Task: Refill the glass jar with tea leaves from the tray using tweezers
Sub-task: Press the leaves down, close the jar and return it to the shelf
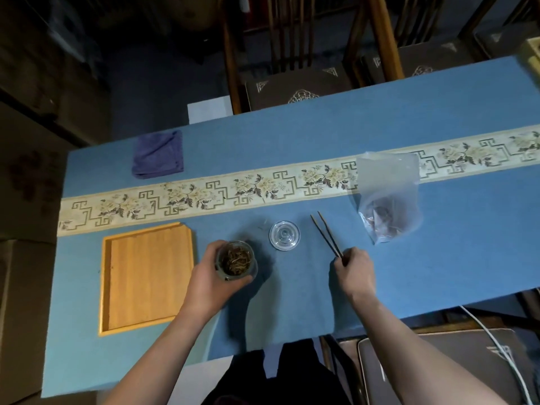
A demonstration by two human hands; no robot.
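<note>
1. The left hand (214,277) is wrapped around the open glass jar (237,261), which holds tea leaves (236,260) and stands on the blue tabletop (438,258).
2. The right hand (355,271) pinches the near end of the dark tweezers (326,235), tips apart, pointing to 11 o'clock.
3. The wooden tray (147,276) lies at the jar's 9 o'clock.
4. The glass lid (284,235) lies at the jar's 1 o'clock, between jar and tweezers.
5. A plastic bag (390,197) lies at the lid's 2 o'clock.

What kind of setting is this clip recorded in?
Probably a tea room or tea-serving table. A long table under a blue cloth with a floral runner, carved wooden chairs behind it, and a glass jar of tea leaves held by the left hand suggest it.
</note>
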